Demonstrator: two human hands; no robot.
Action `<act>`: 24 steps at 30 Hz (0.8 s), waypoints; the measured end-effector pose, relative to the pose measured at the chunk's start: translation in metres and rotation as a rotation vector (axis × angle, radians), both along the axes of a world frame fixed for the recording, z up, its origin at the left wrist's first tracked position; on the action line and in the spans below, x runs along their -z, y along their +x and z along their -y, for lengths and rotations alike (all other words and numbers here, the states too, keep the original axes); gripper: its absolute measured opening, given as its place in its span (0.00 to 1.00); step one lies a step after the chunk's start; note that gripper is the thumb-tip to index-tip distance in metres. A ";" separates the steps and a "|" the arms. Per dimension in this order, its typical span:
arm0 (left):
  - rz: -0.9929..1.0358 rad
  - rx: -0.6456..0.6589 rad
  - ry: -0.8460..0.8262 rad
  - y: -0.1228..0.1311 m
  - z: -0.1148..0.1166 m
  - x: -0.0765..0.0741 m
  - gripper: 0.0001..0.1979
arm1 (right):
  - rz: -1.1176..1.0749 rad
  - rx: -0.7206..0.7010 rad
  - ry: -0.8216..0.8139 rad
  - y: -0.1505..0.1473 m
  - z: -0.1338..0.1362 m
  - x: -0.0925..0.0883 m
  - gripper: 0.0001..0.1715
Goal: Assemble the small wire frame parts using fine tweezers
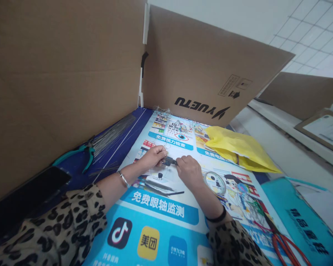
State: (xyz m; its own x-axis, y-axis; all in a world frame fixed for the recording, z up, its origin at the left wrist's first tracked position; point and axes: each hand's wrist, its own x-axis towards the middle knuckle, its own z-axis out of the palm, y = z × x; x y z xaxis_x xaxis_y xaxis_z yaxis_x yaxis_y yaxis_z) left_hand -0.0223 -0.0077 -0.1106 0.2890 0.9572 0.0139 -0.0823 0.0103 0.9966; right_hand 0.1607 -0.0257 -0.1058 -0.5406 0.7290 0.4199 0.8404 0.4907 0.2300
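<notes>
My right hand [190, 170] is closed around the end of a small dark metal tool [170, 161], whose head points left. Close beside that head, my left hand [156, 156] has thumb and fingers pinched together. Whatever lies in the left pinch is too small to make out; a faint thin wire loop seems to show near it. Both hands are just above a printed poster sheet [170, 218] that covers the work surface. Under them, dark thin rods [161, 186] appear on the sheet, perhaps only printed.
Teal-handled pliers [90, 157] and a bundle of thin metal wires [113, 135] lie left. A wire coil [223, 184], a red-handled tool [287, 244], a yellow bag [238, 146] and a teal bag [296, 214] are right. Tall cardboard [194, 62] walls the back and left.
</notes>
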 end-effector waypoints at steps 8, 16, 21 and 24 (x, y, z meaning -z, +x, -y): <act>-0.152 0.124 0.201 -0.004 0.002 -0.001 0.11 | -0.093 0.066 -0.599 0.003 -0.001 -0.020 0.14; -0.076 0.324 0.141 -0.002 0.008 -0.002 0.14 | -0.174 -0.011 -0.928 0.012 0.001 -0.037 0.13; 0.003 0.206 0.073 -0.003 0.005 -0.003 0.15 | -0.209 -0.018 -0.770 0.009 -0.001 -0.023 0.13; 0.159 0.061 0.022 -0.009 0.000 -0.007 0.14 | -0.245 0.017 -0.561 0.005 -0.003 -0.011 0.12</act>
